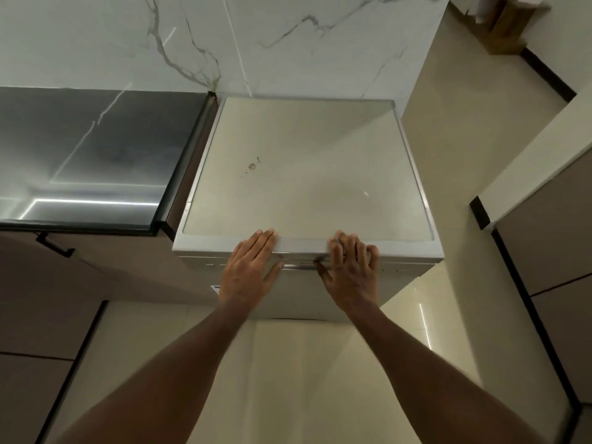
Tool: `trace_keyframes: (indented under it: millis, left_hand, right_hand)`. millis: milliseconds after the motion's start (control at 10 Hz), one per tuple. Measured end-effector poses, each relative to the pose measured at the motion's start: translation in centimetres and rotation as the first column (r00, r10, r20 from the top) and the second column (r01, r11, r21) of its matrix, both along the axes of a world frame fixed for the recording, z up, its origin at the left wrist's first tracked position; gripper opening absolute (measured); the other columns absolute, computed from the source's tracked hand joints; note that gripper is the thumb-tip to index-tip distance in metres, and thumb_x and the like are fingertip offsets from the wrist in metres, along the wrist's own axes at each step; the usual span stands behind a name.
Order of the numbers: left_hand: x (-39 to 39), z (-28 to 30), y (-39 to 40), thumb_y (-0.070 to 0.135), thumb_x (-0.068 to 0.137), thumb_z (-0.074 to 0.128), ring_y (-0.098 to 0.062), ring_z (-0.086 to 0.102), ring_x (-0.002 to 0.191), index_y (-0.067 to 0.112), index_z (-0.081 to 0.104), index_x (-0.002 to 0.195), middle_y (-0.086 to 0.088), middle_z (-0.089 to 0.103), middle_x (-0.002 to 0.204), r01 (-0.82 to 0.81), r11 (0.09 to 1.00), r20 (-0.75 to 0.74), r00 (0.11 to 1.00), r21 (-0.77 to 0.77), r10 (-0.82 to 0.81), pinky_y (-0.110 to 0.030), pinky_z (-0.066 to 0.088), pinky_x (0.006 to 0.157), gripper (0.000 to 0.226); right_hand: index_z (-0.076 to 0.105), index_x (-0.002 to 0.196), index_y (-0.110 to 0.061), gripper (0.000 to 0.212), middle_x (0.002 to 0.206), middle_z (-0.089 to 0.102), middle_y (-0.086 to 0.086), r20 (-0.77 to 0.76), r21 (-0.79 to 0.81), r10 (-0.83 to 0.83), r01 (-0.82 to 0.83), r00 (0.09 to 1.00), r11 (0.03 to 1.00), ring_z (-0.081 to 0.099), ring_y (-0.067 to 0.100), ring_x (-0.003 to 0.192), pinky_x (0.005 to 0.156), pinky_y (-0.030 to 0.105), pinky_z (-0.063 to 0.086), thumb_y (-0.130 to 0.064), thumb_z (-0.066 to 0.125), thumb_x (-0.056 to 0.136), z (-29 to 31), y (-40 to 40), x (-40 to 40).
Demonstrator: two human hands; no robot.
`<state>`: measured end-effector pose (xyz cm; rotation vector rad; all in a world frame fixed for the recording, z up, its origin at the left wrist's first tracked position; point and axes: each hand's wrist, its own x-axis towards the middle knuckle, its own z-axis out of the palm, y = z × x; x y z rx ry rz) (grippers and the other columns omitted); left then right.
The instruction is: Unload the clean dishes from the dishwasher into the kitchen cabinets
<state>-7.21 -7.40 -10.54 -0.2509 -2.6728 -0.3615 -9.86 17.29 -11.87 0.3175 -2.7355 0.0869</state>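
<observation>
With the dishwasher (307, 168) closed directly ahead, I rest both hands, left hand (251, 267) and right hand (350, 267), fingers straight, along its front top edge.

1. My left hand (253, 264) & right hand (350, 267) sit on the dishwasher (307, 174) front edge; its top's bare.
2. Countertop (83, 155) crowds left; floor (320, 379) below open.

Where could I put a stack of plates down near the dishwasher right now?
The dishwasher's flat top is bare from the marble wall to its front edge, apart from a small stain left of centre. The dark counter to its left also looks bare. Only the front edge is crowded, where the left hand and right hand rest.
</observation>
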Motion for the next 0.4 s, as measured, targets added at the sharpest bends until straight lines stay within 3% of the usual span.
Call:
trace_keyframes:
  millis: [100,200,300,400]
  left_hand:
    - [-0.4,2.5,0.2,0.054,0.099,0.061,-0.011,0.053,0.141,0.024,0.062,0.143,0.009,0.06,0.148,-0.052,0.999,0.088,0.995,0.002,0.051,-0.032,0.048,0.112,0.054]
    - [-1.8,5.5,0.5,0.051,0.103,0.049,-0.01,0.067,0.116,0.034,0.065,0.123,0.016,0.073,0.117,-0.078,0.996,0.179,0.98,-0.052,0.086,-0.03,0.056,0.076,0.031]
    - [-3.7,7.9,-0.1,0.045,0.103,0.05,-0.012,0.063,0.115,0.032,0.063,0.123,0.012,0.069,0.118,0.032,0.995,0.182,0.983,-0.096,-0.014,-0.029,0.057,0.069,0.027]
    - [-5.9,9.9,-1.4,0.043,0.104,0.054,-0.021,0.046,0.144,0.018,0.045,0.152,-0.005,0.051,0.154,0.003,0.994,0.164,0.986,-0.112,0.015,-0.039,0.053,0.108,0.055]
  right_hand:
    - [0.053,0.122,-0.015,0.06,0.126,0.05,0.006,0.054,0.004,0.012,-0.013,0.998,1.0,0.049,0.029,0.108,0.097,0.048,0.039,-0.07,0.043,0.098,2.7,-0.3,-0.9]
    - [0.052,0.107,-0.018,0.049,0.107,0.05,0.003,0.082,-0.032,-0.019,0.022,0.996,0.999,0.05,0.027,0.094,0.083,0.043,0.041,-0.064,0.038,0.103,5.3,-0.9,-2.4]
    - [0.052,0.117,-0.018,0.042,0.125,0.051,0.005,0.127,-0.009,-0.01,0.011,0.992,1.0,0.053,0.029,0.107,0.093,0.047,0.043,-0.057,0.043,0.103,6.4,-0.4,-3.7]
    - [0.05,0.134,-0.015,0.051,0.148,0.047,0.009,0.115,-0.101,-0.044,0.056,0.992,0.993,0.048,0.031,0.131,0.108,0.048,0.041,-0.054,0.052,0.102,8.1,-0.5,-4.9]
